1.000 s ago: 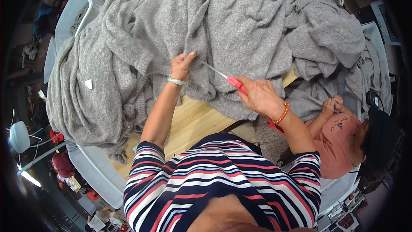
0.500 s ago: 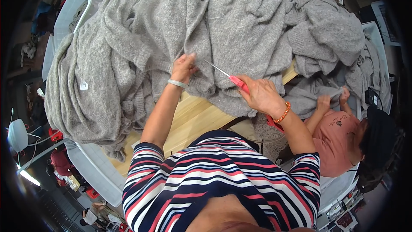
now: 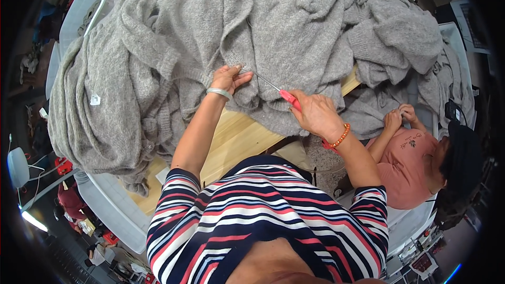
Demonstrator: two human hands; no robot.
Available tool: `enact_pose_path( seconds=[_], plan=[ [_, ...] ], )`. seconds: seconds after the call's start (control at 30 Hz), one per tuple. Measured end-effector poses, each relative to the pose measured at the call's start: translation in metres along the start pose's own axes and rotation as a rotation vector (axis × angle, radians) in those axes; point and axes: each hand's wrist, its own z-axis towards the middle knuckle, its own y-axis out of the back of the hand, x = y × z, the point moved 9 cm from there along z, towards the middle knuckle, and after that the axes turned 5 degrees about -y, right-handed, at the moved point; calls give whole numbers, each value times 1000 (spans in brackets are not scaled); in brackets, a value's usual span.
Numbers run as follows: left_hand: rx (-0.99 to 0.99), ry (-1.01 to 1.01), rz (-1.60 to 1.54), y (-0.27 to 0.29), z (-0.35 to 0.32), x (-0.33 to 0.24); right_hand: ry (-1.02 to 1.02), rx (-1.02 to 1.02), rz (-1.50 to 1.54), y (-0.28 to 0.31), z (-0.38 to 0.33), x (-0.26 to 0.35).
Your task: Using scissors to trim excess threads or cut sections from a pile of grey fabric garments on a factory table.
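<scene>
My right hand [image 3: 317,114] is closed round the pinkish-red handle of a thin metal needle tool [image 3: 290,99]; whether its tip is hooked or latched is too small to tell. The shaft slants up and left, its end by the fingers of my left hand [image 3: 229,80]. That hand pinches an edge of grey knit sweater [image 3: 238,47] between thumb and forefinger, the other fingers looser. The tip lies against the knit near the pinch. A large heap of the same fuzzy grey knitwear [image 3: 300,37] spreads over the wooden table [image 3: 236,131].
White plastic bins [image 3: 115,205] stand along the left of the table. At the right, a co-worker in a pink top [image 3: 405,160] handles grey knitwear with both hands. White tags [image 3: 95,99] show on the heap. Something red hangs below my right wrist.
The tool's tip has come closer to my left fingers, which have spread a little along the knit. The co-worker's hands have shifted left. The whole view has moved slightly.
</scene>
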Motion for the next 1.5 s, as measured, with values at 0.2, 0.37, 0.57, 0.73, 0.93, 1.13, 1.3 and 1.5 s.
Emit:
enact_pose_path(
  seconds=[0.2,0.37,0.57,0.73,0.93,1.13,1.3,1.5],
  plan=[
    [130,-83,-4,-8,-5,-2,-40,47,14,1,-1,-5],
    [149,-85,4,-6,-4,2,-32,84,-29,-8,0,-6],
    [104,-9,119,-17,-27,11,-61,80,13,-9,-13,-20],
    [26,-30,531,-20,-32,27,-77,101,39,-18,-22,-29],
    [59,-89,462,21,-2,45,-43,172,60,-28,-28,-24],
    [47,-20,334,15,-13,46,-7,203,53,-33,-25,-17],
    [33,-6,254,16,-13,43,-45,131,2,-26,-23,-22],
    [-35,-24,236,22,-18,31,-33,152,43,-24,-20,-24]
  ],
)
